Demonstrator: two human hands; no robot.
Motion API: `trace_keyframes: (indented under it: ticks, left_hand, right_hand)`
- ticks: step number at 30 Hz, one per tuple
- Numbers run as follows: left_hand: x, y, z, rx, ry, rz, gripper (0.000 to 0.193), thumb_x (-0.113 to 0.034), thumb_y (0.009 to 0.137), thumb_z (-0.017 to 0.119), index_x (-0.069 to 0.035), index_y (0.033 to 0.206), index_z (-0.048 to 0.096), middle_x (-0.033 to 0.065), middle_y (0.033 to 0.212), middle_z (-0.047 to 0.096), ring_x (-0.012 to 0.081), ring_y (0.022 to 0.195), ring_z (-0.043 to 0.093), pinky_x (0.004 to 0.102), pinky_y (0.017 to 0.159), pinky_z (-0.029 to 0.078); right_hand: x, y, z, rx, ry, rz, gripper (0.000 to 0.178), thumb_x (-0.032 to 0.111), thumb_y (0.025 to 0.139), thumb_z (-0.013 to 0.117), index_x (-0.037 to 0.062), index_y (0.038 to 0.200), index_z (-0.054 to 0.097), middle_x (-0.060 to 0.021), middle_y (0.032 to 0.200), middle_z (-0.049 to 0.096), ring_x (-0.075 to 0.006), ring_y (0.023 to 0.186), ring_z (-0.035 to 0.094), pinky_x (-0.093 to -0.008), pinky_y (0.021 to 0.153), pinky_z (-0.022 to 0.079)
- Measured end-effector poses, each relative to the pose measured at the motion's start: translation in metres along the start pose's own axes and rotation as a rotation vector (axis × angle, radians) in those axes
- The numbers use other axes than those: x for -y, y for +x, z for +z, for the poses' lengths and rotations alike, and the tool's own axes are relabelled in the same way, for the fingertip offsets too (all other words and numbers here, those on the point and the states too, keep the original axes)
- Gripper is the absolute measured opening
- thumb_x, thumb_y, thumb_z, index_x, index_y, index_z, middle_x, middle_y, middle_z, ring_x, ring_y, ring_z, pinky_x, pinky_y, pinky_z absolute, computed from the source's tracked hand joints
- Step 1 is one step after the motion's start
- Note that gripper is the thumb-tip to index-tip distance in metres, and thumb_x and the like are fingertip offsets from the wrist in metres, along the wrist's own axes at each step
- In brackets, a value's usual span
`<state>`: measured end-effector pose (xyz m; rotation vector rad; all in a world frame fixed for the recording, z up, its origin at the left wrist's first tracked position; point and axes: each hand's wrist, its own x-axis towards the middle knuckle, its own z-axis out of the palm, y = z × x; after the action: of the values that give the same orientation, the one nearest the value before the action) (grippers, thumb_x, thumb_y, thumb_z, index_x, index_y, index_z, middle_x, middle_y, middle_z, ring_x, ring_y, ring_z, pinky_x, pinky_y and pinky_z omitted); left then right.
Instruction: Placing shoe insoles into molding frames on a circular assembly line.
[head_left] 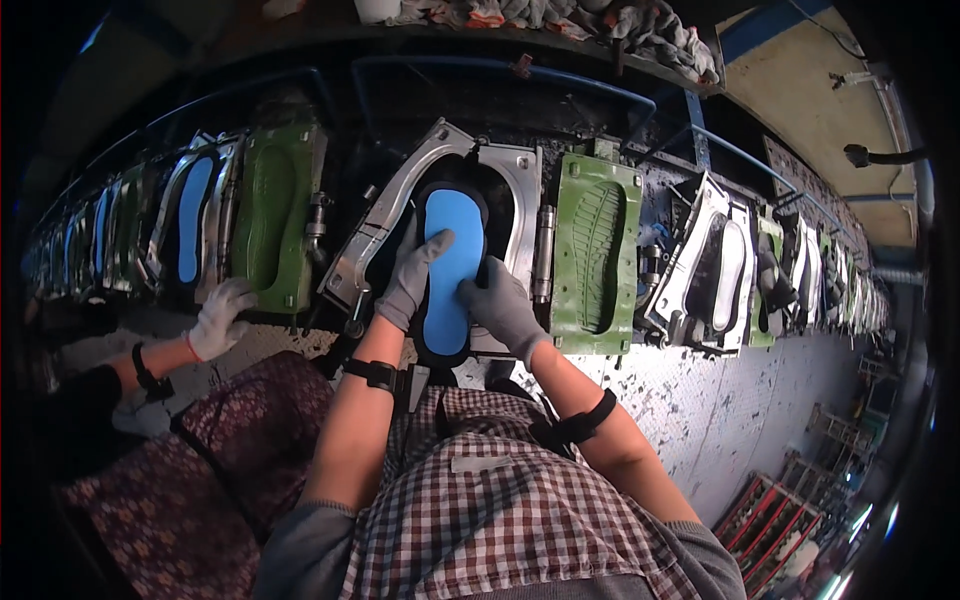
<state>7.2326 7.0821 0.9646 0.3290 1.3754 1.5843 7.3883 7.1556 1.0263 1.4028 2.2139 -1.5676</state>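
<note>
Between my two hands is a long blue insole [452, 280] with a black rim, its blue face turned up and its toe end pointing away from me. My left hand [408, 278], in a grey glove, grips its left edge with the thumb lying on the blue face. On the right edge, my right hand [500, 308], also grey-gloved, holds it with the thumb at the rim and the other fingers hidden underneath. Just beyond and beneath it stands an opened silver metal shoe mould [520, 190], whose inner part is mostly covered by the insole and my hands.
Green sole moulds flank it, one on the right [598, 255] and one on the left [275, 220]. At left, another person's white-gloved hand [222, 318] reaches toward the mould row. More moulds [725, 265] curve away rightward. A cloth pile [655, 40] lies on the shelf behind blue rails.
</note>
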Motion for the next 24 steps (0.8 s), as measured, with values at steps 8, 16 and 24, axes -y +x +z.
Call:
trace_keyframes:
  ticks: [8,16,24]
  left_hand:
    - [0.032,0.047,-0.008,0.156,-0.190,0.094,0.069,-0.003,0.095,0.064,-0.010,0.158,0.037,0.0098,0.119,0.065,0.0160,0.105,0.066,0.0306,0.096,0.055]
    - [0.009,0.042,0.050,-0.113,0.146,0.089,0.082,-0.031,0.094,0.073,0.000,0.157,0.032,0.0133,0.148,0.049,0.0220,0.132,0.049,0.0357,0.112,0.039]
    - [0.038,-0.040,0.043,-0.285,0.727,0.410,0.058,-0.017,0.105,0.056,0.003,0.155,0.033,0.0172,0.156,0.039,0.0267,0.141,0.041,0.0387,0.117,0.033]
  right_hand:
    - [-0.011,-0.012,0.015,-0.401,0.104,-0.137,0.063,0.020,0.091,0.066,0.0035,0.146,0.042,-0.0128,0.085,0.068,-0.0253,0.078,0.069,-0.0407,0.073,0.056]
    - [-0.020,0.020,-0.047,-0.290,-0.245,-0.134,0.069,0.025,0.088,0.061,0.0267,0.153,0.036,-0.0225,0.092,0.071,-0.0438,0.083,0.069,-0.0529,0.078,0.054]
    - [-0.182,-0.069,-0.240,-1.077,0.035,-0.093,0.045,0.025,0.093,0.065,0.0154,0.137,0.059,-0.0176,0.124,0.065,-0.0406,0.107,0.065,-0.0439,0.097,0.051]
